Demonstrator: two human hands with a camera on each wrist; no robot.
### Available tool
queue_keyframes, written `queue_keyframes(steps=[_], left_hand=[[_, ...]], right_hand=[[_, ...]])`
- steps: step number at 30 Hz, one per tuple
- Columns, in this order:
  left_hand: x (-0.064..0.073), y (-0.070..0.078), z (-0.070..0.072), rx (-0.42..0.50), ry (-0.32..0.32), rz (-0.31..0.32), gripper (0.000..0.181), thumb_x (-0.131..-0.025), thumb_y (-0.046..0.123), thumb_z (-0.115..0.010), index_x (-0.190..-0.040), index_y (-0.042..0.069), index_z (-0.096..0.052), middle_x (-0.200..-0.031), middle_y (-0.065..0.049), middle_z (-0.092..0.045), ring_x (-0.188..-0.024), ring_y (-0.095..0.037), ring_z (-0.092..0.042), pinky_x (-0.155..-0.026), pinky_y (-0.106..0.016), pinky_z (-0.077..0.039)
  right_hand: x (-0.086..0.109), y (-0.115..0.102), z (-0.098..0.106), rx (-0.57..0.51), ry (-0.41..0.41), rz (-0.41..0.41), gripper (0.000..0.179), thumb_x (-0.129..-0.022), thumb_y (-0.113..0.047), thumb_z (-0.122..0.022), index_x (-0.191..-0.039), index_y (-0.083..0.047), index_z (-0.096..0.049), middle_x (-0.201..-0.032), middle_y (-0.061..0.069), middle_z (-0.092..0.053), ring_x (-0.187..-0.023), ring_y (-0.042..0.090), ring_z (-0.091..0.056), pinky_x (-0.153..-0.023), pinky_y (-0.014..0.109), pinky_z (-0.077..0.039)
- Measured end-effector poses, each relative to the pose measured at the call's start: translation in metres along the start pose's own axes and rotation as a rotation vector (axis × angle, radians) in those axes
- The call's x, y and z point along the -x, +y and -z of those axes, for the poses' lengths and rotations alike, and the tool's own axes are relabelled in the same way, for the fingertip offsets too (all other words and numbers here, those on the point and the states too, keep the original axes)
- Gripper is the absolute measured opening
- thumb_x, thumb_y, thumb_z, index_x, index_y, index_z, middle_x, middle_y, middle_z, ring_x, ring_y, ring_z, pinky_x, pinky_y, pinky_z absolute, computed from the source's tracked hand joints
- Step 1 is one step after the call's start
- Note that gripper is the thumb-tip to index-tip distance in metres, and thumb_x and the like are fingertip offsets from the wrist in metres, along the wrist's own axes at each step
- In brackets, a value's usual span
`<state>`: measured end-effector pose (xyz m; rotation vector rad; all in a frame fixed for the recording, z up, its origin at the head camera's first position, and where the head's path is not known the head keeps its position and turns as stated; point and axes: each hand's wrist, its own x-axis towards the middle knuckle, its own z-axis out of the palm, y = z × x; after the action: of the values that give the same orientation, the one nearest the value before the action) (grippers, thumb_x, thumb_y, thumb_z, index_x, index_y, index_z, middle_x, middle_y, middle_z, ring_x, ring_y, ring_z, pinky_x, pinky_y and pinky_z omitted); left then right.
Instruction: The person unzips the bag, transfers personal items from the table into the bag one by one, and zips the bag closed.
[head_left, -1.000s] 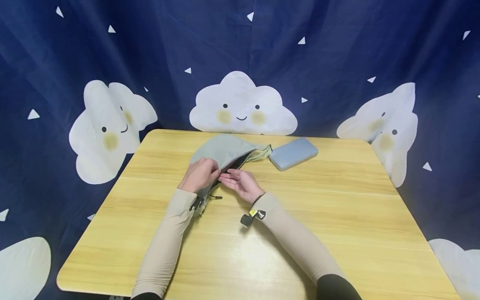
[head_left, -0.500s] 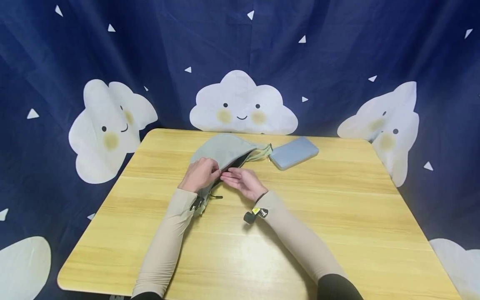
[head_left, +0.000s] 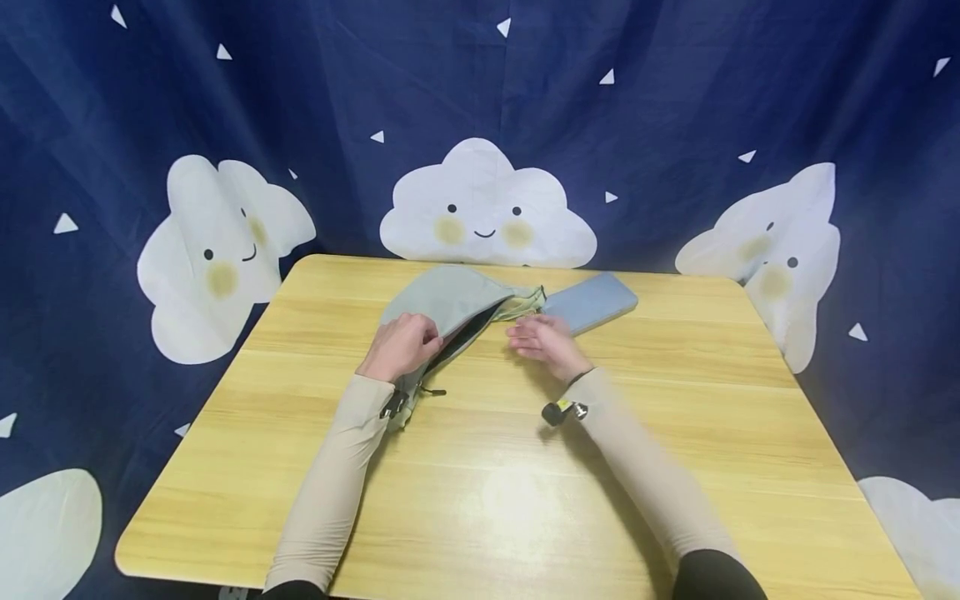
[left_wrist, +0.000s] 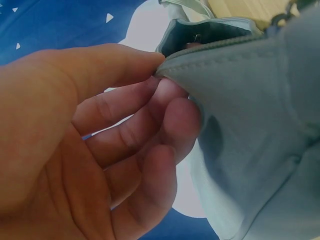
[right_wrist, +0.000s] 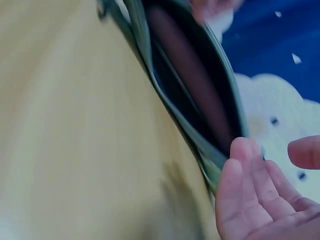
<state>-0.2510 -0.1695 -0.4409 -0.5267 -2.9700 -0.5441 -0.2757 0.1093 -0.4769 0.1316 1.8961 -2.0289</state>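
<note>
A pale grey-green crescent-shaped zip bag lies on the table with its zipped mouth gaping toward the right. My left hand pinches the upper edge of that mouth between thumb and index finger, as the left wrist view shows close up. The right hand, fingers straight and thumb apart, hovers just past the bag's strap end and overlaps the front corner of a blue-grey zip wallet. In the right wrist view, a brownish strip shows inside the dark opening.
A wood-grain table with rounded corners carries everything. Behind it hangs a dark blue curtain printed with white clouds. A black zip pull sticks out from the bag's near end.
My right hand has left the bag's mouth and moved right and slightly back, toward the wallet. The left hand keeps its place at the bag's edge.
</note>
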Motion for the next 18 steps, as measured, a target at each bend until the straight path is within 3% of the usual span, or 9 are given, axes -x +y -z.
queue_keyframes(steps=[3, 6, 10, 13, 15, 18], left_hand=[[-0.001, 0.0, 0.001, 0.002, -0.004, 0.003, 0.022, -0.094, 0.026, -0.071, -0.074, 0.019, -0.071, -0.076, 0.002, -0.068, -0.069, -0.019, -0.059, -0.065, -0.041, -0.049], [0.0, 0.0, 0.001, 0.005, -0.004, -0.001, 0.02, -0.094, 0.025, -0.07, -0.075, 0.018, -0.072, -0.075, 0.002, -0.068, -0.069, -0.018, -0.059, -0.064, -0.039, -0.048], [0.0, 0.0, 0.001, 0.009, -0.001, -0.003, 0.021, -0.094, 0.024, -0.07, -0.074, 0.017, -0.07, -0.074, 0.001, -0.066, -0.068, -0.018, -0.057, -0.062, -0.037, -0.046], [0.0, 0.001, 0.002, 0.014, 0.001, -0.002, 0.022, -0.094, 0.024, -0.071, -0.073, 0.018, -0.07, -0.074, 0.001, -0.066, -0.068, -0.019, -0.057, -0.062, -0.036, -0.045], [0.001, 0.001, 0.002, 0.018, 0.002, -0.002, 0.021, -0.093, 0.024, -0.071, -0.073, 0.018, -0.07, -0.074, 0.001, -0.066, -0.069, -0.019, -0.057, -0.063, -0.037, -0.046], [0.002, 0.001, 0.002, 0.022, 0.001, -0.002, 0.02, -0.093, 0.024, -0.071, -0.075, 0.018, -0.072, -0.074, 0.002, -0.067, -0.069, -0.018, -0.058, -0.063, -0.037, -0.046]], right_hand=[[0.0, -0.013, 0.028, 0.093, 0.048, 0.004, 0.047, -0.105, -0.014, -0.054, -0.146, 0.008, -0.044, -0.135, 0.024, -0.065, -0.097, 0.016, -0.075, -0.093, 0.033, -0.059], [0.0, -0.024, 0.055, 0.17, 0.122, 0.022, 0.046, -0.105, -0.015, -0.055, -0.143, 0.008, -0.047, -0.126, 0.02, -0.07, -0.093, 0.014, -0.074, -0.091, 0.032, -0.06], [0.0, -0.035, 0.09, 0.294, 0.263, 0.083, 0.042, -0.103, -0.018, -0.058, -0.136, 0.009, -0.056, -0.113, 0.018, -0.074, -0.081, 0.01, -0.072, -0.078, 0.026, -0.06], [0.003, -0.039, 0.113, 0.413, 0.387, 0.135, 0.041, -0.102, -0.02, -0.06, -0.131, 0.009, -0.061, -0.114, 0.021, -0.071, -0.082, 0.013, -0.068, -0.072, 0.024, -0.057], [0.004, -0.041, 0.125, 0.484, 0.458, 0.153, 0.043, -0.101, -0.022, -0.061, -0.132, 0.008, -0.061, -0.12, 0.025, -0.067, -0.092, 0.022, -0.067, -0.079, 0.028, -0.056], [0.006, -0.04, 0.143, 0.601, 0.506, 0.136, 0.055, -0.101, -0.027, -0.06, -0.14, 0.011, -0.053, -0.136, 0.031, -0.059, -0.118, 0.039, -0.061, -0.1, 0.042, -0.052]])
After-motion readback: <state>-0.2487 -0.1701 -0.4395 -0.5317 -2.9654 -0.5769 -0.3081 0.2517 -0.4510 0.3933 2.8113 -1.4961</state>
